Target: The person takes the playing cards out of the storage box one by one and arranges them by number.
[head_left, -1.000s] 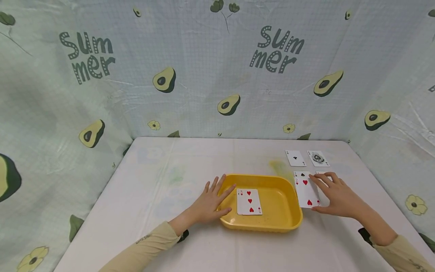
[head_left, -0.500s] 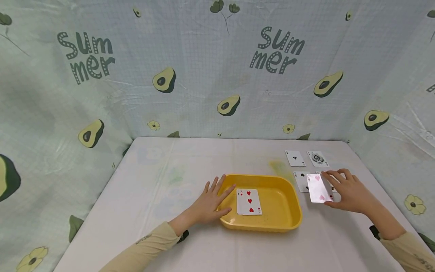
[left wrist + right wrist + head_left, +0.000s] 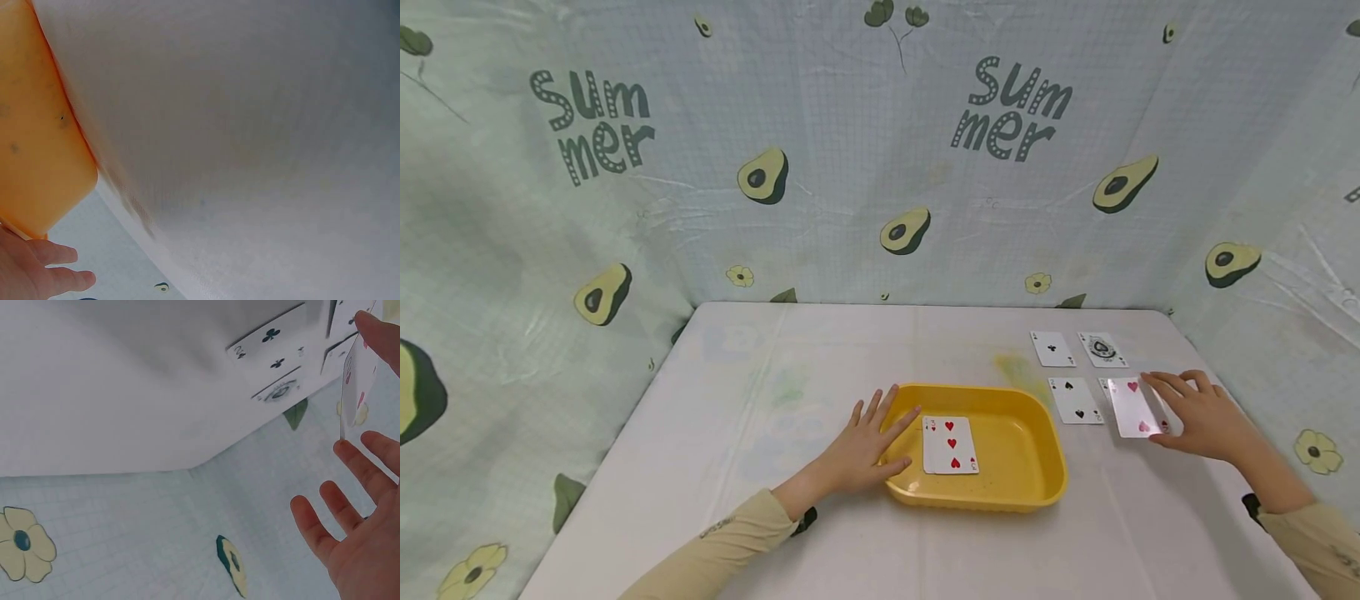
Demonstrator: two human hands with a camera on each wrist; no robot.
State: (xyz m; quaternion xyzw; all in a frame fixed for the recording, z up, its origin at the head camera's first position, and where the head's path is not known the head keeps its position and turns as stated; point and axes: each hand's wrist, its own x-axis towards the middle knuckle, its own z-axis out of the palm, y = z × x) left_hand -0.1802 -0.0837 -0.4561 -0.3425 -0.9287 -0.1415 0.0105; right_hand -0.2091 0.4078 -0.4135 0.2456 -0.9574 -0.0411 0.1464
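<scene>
My right hand [image 3: 1206, 421] pinches a two of hearts [image 3: 1137, 408] by its edges, thumb on one side and fingertips on the other. In the head view that card overlaps most of the two of clubs, whose face shows in the right wrist view [image 3: 269, 347]. A two of spades [image 3: 1075, 402] lies just to the left. My left hand [image 3: 859, 450] rests with spread fingers at the left rim of a yellow tray [image 3: 1018, 450]. Inside the tray, a three of hearts [image 3: 951, 446] lies face up.
Behind the twos lie an ace of clubs [image 3: 1052, 349] and an ornate ace of spades [image 3: 1102, 350]. A pale cloth covers the table [image 3: 805, 358]. Behind it and at the sides hangs a sheet [image 3: 835, 108] printed with avocados.
My right hand has carried the two of hearts from beside the tray rightward, off the two of spades and over the two of clubs. The left hand and the tray have stayed put.
</scene>
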